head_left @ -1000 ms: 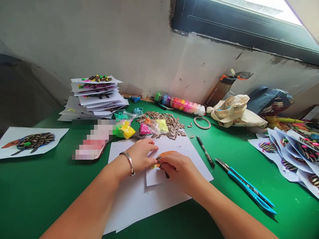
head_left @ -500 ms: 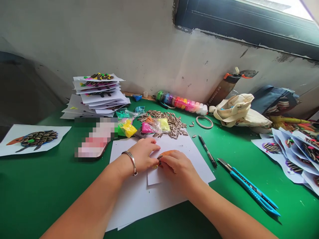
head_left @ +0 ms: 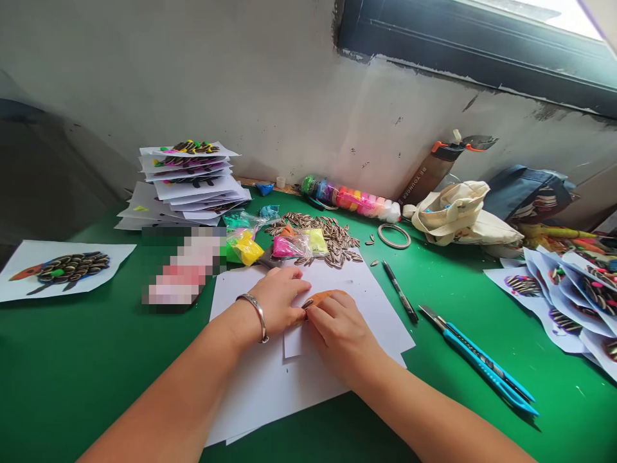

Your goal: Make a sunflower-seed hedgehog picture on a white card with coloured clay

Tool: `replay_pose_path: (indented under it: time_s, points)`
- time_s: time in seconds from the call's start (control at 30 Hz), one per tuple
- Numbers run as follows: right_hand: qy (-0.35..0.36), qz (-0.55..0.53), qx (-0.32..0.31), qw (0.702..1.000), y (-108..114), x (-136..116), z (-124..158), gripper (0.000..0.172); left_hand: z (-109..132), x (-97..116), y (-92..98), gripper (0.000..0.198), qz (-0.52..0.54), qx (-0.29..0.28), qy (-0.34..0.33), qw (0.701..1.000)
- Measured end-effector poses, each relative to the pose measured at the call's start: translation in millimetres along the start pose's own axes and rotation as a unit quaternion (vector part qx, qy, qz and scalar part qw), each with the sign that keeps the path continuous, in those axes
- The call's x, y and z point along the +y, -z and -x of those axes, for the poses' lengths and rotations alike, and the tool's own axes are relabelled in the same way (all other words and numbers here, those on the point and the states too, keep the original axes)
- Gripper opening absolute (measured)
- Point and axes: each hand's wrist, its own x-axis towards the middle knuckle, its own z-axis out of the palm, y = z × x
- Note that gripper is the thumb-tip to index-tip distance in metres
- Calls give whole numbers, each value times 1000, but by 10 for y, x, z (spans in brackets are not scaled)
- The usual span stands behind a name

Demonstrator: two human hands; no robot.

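A small white card (head_left: pixel 293 346) lies on larger white sheets (head_left: pixel 250 399), bearing a flat orange patch (head_left: pixel 332 294) that my right hand partly covers. At the patch's left end is a striped sunflower seed (head_left: pixel 308 304). My right hand (head_left: pixel 340 328) is closed, its bent fingertips pinching at the seed and pressing on the card. From the other side, my left hand (head_left: pixel 277 297) rests on the paper with fingers apart, its thumb tip beside the seed. Behind both hands are a heap of sunflower seeds (head_left: pixel 337 235) and bags of coloured clay, including a pink one (head_left: pixel 289 246).
Right of the sheets lie a black pen (head_left: pixel 401 290) and a blue utility knife (head_left: pixel 482 363), blade exposed. A tape ring (head_left: pixel 394 236), cloth bag (head_left: pixel 456 212) and bottle (head_left: pixel 427 170) stand farther back. Finished seed pictures include a turtle-like card (head_left: pixel 72 270) and a stack (head_left: pixel 193 186).
My right hand has shifted slightly left and down, its fingertips now closer to my left thumb and covering more around the seed. My left hand stays nearly still.
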Motion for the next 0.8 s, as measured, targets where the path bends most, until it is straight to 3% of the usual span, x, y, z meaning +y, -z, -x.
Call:
replay_pose_path:
  time_s: [0.23,0.57,0.8]
  points:
    - [-63,5,-24,998,192,59,-1,13,3,-19,46,34,27,-6,1,1000]
    - [-74,19,-60,995,43,116,11,14,12,10,20,36,-10,-13,3,1000]
    - [-99,-52,-73,991,139,131,-15,18,11,16,32,32,-15,-9,2,1000]
